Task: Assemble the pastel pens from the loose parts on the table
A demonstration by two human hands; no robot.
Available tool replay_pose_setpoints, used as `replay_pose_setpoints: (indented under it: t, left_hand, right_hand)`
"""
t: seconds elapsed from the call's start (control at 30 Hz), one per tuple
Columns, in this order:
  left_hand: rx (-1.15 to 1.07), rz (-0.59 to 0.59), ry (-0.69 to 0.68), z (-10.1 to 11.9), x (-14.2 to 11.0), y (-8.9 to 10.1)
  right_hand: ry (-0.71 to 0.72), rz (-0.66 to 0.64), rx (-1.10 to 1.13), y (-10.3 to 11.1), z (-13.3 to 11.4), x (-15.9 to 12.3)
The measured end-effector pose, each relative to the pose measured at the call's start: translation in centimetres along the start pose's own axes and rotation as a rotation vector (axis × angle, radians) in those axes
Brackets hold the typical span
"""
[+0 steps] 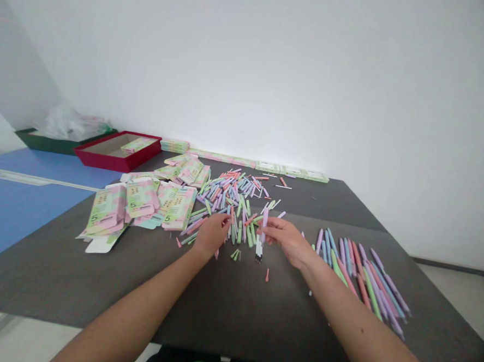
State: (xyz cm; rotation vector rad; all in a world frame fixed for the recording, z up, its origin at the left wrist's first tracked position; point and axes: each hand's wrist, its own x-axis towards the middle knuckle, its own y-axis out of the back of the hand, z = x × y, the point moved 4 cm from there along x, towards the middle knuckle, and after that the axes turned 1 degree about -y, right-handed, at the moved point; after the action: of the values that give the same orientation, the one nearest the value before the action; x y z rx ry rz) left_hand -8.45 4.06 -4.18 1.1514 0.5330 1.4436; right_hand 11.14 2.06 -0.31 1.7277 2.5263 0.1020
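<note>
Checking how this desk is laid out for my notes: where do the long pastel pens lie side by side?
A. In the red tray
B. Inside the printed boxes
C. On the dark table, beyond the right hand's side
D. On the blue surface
C: the long pastel pens lie fanned out on the dark table, to the right of the right hand.

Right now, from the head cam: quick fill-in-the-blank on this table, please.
1. The right hand holds a ____ pen barrel upright.
2. The left hand sits at the front of the heap of loose pen parts, with the printed pink-and-green cartons on the heap's ____ side.
3. The tray holding one carton has a ____ rim.
4. Long pastel pens lie fanned out past the ____ hand.

Missing words: purple, left, red, right.
</note>
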Motion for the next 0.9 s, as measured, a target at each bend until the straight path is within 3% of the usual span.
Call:
replay_pose_setpoints:
  t: [0.17,0.3,0.43,0.63,0.9]
  left_hand:
    - [0.104,-0.146,-0.196,-1.5,2.3,-0.5]
    - [0.196,-0.259,-0.307,-2.0,2.3,-1.0]
    - [0.287,-0.299,-0.325,-2.6,1.8,0.2]
    - [0.389,-0.297,-0.228,-2.0,2.2,1.4]
    - [0.494,-0.347,0.053,0.5,2.6,-1.4]
  right_hand:
    - [-0.013,0.046,0.169,-1.7,0.3,-3.4]
    - [-0.038,0.193,0.265,-1.4,1.4,-3.8]
    - [-0.037,0.306,0.306,-0.7,2.6,-3.5]
    - [-0.025,0.301,0.288,-0.9,3.4,-3.5]
    - [-0.027,0.278,0.269,-1.0,3.3,-3.9]
